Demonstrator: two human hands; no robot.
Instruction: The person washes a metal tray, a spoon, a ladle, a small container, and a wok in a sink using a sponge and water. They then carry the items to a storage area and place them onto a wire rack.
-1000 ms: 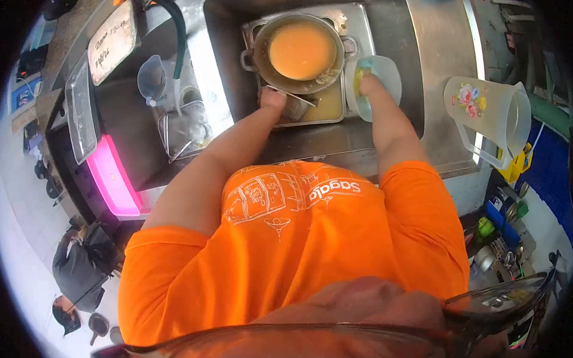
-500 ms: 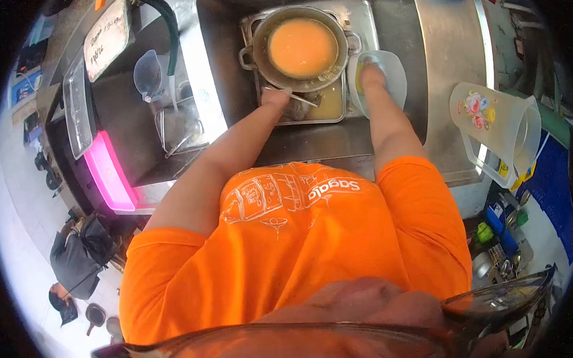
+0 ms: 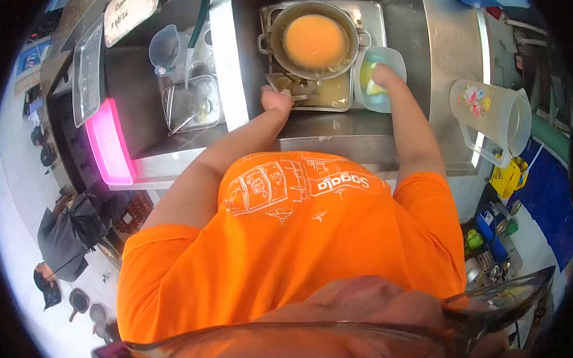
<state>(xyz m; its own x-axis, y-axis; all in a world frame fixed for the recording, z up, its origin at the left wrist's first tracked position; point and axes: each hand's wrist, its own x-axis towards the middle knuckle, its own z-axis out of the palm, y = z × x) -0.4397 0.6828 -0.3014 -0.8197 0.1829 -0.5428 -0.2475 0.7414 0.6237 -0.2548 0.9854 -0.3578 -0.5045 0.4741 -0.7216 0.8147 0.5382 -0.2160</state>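
Observation:
At the left front of a metal tray [image 3: 338,96] in the sink, my left hand [image 3: 276,100] is closed on a see-through rectangular container [image 3: 299,87], whose exact kind I cannot make out. My right hand [image 3: 382,74] grips a yellow-green sponge [image 3: 373,86] inside a pale translucent tub [image 3: 394,56], to the right of the tray. A two-handled metal pot [image 3: 275,43] stands on the tray, holding cloudy orange liquid. Shallow murky liquid lies in the tray in front of the pot.
In the left basin are a clear measuring jug [image 3: 165,47] and a metal-rimmed container [image 3: 192,105]. A pink tray [image 3: 110,144] rests along its left side. On the right counter lies a flowered plastic pitcher [image 3: 489,112]. Another person [image 3: 71,234] is at far left.
The container in my left hand has tilted, showing more of its side. My right hand has shifted in the tub, and the sponge shows more. The whole view has moved slightly.

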